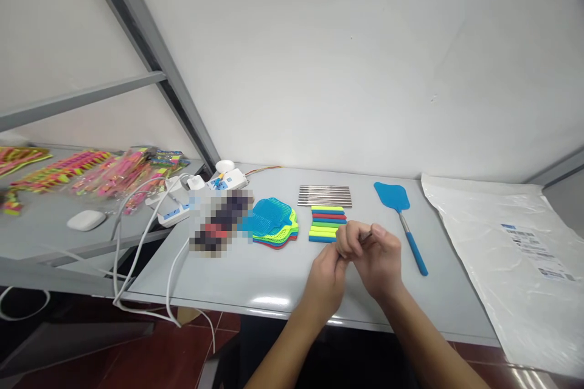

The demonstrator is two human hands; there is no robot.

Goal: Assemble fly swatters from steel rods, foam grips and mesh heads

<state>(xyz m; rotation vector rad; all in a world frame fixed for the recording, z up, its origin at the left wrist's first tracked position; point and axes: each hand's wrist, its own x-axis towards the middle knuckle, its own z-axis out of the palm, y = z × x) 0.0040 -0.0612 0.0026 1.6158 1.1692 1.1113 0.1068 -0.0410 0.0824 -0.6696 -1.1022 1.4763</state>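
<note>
My left hand (329, 270) and my right hand (379, 258) meet above the grey table (255, 279), fingers pinched together on a thin metal rod (366, 236) whose tip shows between them. Just behind the hands lies a stack of coloured foam handles (326, 219). A row of metal rods (325, 196) lies further back. A pile of coloured mesh swatter heads (274, 223) sits to the left. An assembled blue fly swatter (401, 219) lies to the right of the hands.
A white plastic bag with a label (506, 255) covers the table's right side. Power strips and white cables (182, 200) crowd the left corner beside a blurred object (220, 222). A lower shelf at left holds packaged colourful swatters (91, 173) and a white case (86, 220).
</note>
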